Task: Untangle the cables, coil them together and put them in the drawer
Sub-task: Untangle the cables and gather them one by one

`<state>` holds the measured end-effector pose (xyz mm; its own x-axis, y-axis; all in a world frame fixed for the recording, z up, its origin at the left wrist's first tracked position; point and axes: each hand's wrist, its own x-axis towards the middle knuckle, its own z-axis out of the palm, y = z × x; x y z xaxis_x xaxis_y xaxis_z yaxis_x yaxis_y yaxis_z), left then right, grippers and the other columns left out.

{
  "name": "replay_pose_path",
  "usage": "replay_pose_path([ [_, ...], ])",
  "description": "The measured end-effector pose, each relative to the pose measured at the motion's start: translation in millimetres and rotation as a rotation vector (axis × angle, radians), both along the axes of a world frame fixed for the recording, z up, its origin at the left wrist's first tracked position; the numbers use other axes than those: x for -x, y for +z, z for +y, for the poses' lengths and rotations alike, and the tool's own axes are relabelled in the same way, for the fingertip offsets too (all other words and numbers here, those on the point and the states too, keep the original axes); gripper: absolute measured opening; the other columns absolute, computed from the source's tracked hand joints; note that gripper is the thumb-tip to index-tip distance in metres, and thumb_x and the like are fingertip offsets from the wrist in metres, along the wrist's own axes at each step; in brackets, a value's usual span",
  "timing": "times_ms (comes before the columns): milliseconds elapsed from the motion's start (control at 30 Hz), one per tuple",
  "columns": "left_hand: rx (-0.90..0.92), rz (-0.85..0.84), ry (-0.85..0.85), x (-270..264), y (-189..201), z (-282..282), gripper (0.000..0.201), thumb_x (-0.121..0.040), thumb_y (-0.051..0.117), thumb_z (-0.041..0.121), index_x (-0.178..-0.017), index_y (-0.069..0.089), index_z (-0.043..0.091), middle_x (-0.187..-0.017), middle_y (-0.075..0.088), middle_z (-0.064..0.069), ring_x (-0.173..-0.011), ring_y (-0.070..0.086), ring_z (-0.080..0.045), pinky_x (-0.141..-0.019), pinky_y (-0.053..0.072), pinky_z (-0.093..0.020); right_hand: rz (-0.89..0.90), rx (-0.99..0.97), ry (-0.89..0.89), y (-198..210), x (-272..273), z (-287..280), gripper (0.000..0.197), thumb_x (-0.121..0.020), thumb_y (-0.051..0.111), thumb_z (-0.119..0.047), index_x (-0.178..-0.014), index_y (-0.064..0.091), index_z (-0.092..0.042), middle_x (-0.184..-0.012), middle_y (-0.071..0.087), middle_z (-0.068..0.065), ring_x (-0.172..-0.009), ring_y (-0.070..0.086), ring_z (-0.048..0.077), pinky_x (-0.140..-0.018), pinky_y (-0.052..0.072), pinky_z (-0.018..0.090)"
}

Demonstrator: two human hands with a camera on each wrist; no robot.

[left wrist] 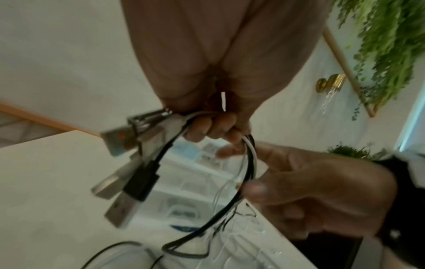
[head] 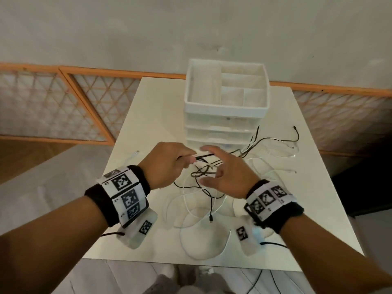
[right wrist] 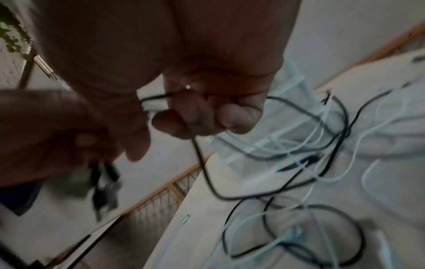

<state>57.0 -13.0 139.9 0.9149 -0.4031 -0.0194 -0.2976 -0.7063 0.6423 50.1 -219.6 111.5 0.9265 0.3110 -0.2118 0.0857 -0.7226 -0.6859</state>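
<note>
Several black and white cables (head: 209, 188) lie tangled on the white table (head: 148, 115) in front of the white drawer unit (head: 224, 124). My left hand (head: 169, 164) is raised over the tangle and grips a bunch of cable ends. In the left wrist view its fingers (left wrist: 211, 127) curl round the cables (left wrist: 158, 158), and several USB plugs (left wrist: 140, 183) hang below. My right hand (head: 224, 172) meets it from the right. Its fingers (right wrist: 202, 116) curl round the same strands (right wrist: 200, 163), which trail down to the table.
The drawer unit carries an open tray (head: 224, 66) with compartments on top; its drawers look pushed in. Loose cable ends reach right (head: 294, 129) and toward me (head: 211, 218). A white plug (head: 135, 153) lies at the left. An orange lattice fence (head: 63, 107) stands behind.
</note>
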Motion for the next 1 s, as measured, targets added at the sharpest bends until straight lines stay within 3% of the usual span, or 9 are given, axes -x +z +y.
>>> replay_pose_path([
  [67,0.077,-0.034,-0.064,2,13,-10,0.020,-0.099,0.057,0.018,-0.098,0.076,0.012,-0.077,0.063,0.005,-0.071,0.056,-0.005,-0.069,0.037,-0.016,-0.002,-0.035,-0.072,-7,-3,7,0.018,-0.086,0.072,-0.039,-0.098,0.065,-0.028,-0.062,0.062,-0.008,-0.051,0.055,0.001,-0.057,0.043,0.018],
  [167,0.142,0.018,-0.071,8,25,-12,0.020,-0.099,0.057,0.021,-0.096,0.076,0.021,-0.076,0.063,0.012,-0.067,0.057,0.005,-0.066,0.037,-0.007,0.171,-0.034,-0.300,-11,-26,-27,0.016,-0.092,0.067,-0.024,-0.078,0.066,-0.016,-0.060,0.066,0.002,-0.039,0.056,0.010,-0.041,0.043,0.018],
  [267,-0.100,0.173,-0.059,11,19,-9,0.029,-0.102,0.049,0.024,-0.085,0.072,0.030,-0.081,0.068,0.006,-0.050,0.055,0.009,-0.049,0.038,-0.006,-0.152,0.083,-0.483,-6,-44,-65,0.013,-0.091,0.068,-0.024,-0.081,0.064,-0.016,-0.072,0.068,0.001,-0.060,0.062,0.018,-0.063,0.048,0.024],
  [367,-0.271,0.311,0.057,10,-6,-10,0.035,-0.100,0.039,0.010,-0.098,0.073,0.015,-0.088,0.067,0.008,-0.053,0.056,0.005,-0.045,0.036,-0.007,-0.480,-0.017,-0.509,-11,-46,-71,0.007,-0.089,0.070,-0.020,-0.088,0.063,-0.019,-0.073,0.064,-0.002,-0.064,0.058,0.020,-0.074,0.052,0.034],
  [500,-0.210,0.392,0.291,18,-41,-12,0.032,-0.096,0.039,0.003,-0.094,0.071,0.006,-0.111,0.073,-0.006,-0.088,0.066,-0.025,-0.067,0.045,-0.021,-0.131,0.011,-0.360,-45,-33,-66,0.048,-0.087,0.070,-0.019,-0.131,0.052,-0.029,-0.112,0.066,-0.004,-0.086,0.064,0.022,-0.090,0.041,0.022],
  [567,-0.143,0.391,0.389,20,-51,-8,0.029,-0.096,0.042,0.004,-0.089,0.070,0.010,-0.102,0.073,-0.010,-0.083,0.063,-0.026,-0.069,0.045,-0.025,-0.079,-0.006,-0.335,-57,-19,-60,0.066,-0.087,0.070,-0.023,-0.142,0.037,-0.038,-0.112,0.062,-0.011,-0.088,0.064,0.021,-0.093,0.045,0.028],
  [733,-0.080,0.420,0.429,15,-57,1,0.031,-0.099,0.043,0.009,-0.080,0.065,0.018,-0.090,0.066,-0.005,-0.063,0.050,-0.015,-0.051,0.036,-0.021,-0.019,0.177,-0.123,-84,28,-18,0.024,-0.088,0.059,-0.034,-0.112,0.054,-0.034,-0.088,0.069,-0.009,-0.091,0.067,0.022,-0.080,0.053,0.032],
  [900,0.012,0.422,0.393,4,-47,9,0.028,-0.099,0.047,0.012,-0.080,0.068,0.017,-0.072,0.058,0.005,-0.056,0.045,-0.011,-0.053,0.034,-0.023,0.026,0.389,-0.036,-108,41,19,0.053,-0.091,0.057,-0.043,-0.139,0.037,-0.038,-0.123,0.055,0.002,-0.113,0.057,0.028,-0.089,0.049,0.040],
  [1000,0.012,0.367,0.364,-4,-40,15,0.027,-0.100,0.052,0.026,-0.085,0.066,0.009,-0.062,0.048,0.005,-0.053,0.041,-0.011,-0.052,0.031,-0.026,0.089,0.392,0.020,-110,31,37,0.040,-0.093,0.053,-0.041,-0.133,0.047,-0.042,-0.121,0.061,0.001,-0.112,0.059,0.028,-0.093,0.047,0.038],
])
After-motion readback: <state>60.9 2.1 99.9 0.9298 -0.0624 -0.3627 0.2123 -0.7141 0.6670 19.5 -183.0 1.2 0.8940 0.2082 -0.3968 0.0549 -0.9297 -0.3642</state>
